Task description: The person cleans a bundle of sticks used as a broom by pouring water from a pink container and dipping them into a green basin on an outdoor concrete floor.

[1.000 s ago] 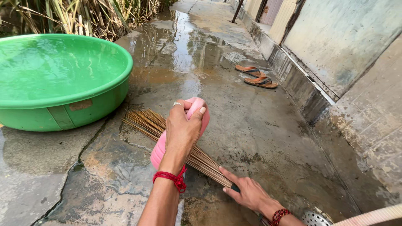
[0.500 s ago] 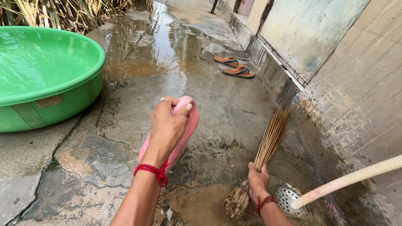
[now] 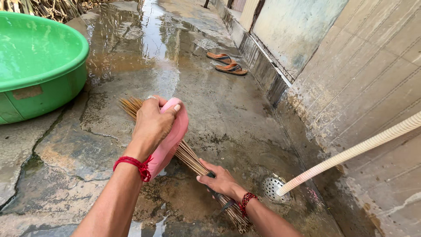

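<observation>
The right hand (image 3: 221,181) grips the stick broom (image 3: 175,149), lying diagonally, bristles pointing up-left; the left hand (image 3: 151,125) clasps a pink container (image 3: 171,136).

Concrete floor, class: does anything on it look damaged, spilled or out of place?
Yes. A dark crack runs across the concrete floor below the green tub. Water is pooled at the far end. A pair of sandals lies loose by the wall, and a ribbed hose ends over the drain cover.
</observation>
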